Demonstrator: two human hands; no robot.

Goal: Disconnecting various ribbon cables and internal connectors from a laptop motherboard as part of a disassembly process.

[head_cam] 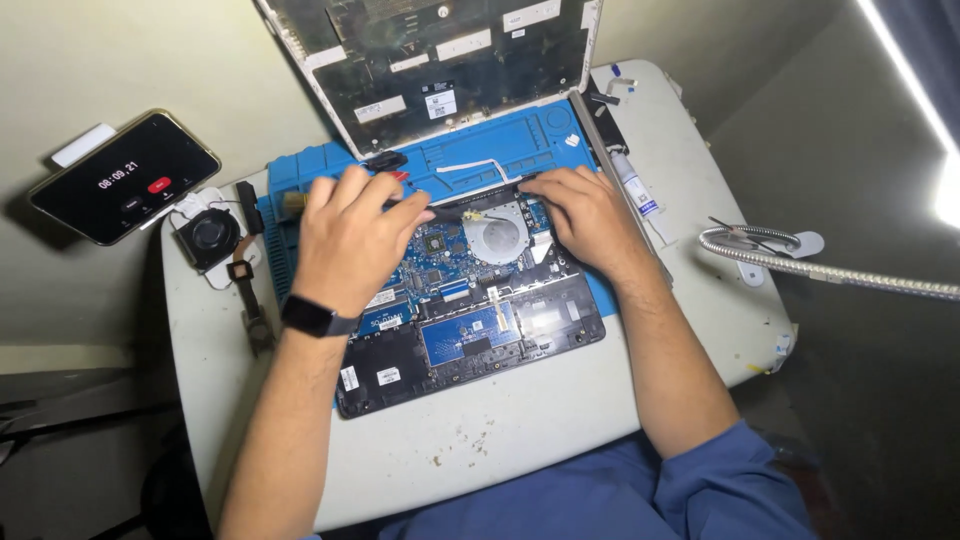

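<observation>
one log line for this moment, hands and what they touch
left hand: on opened laptop, holding dark tool | right hand: on laptop beside fan | blue mat underneath

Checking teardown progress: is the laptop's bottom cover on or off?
Off. The laptop lies with its circuit board and fan housing exposed, and the removed cover leans behind it.

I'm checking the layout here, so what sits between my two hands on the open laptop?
In the head view, the round silver fan housing lies between the left hand and right hand, on the laptop's circuit board.
</observation>
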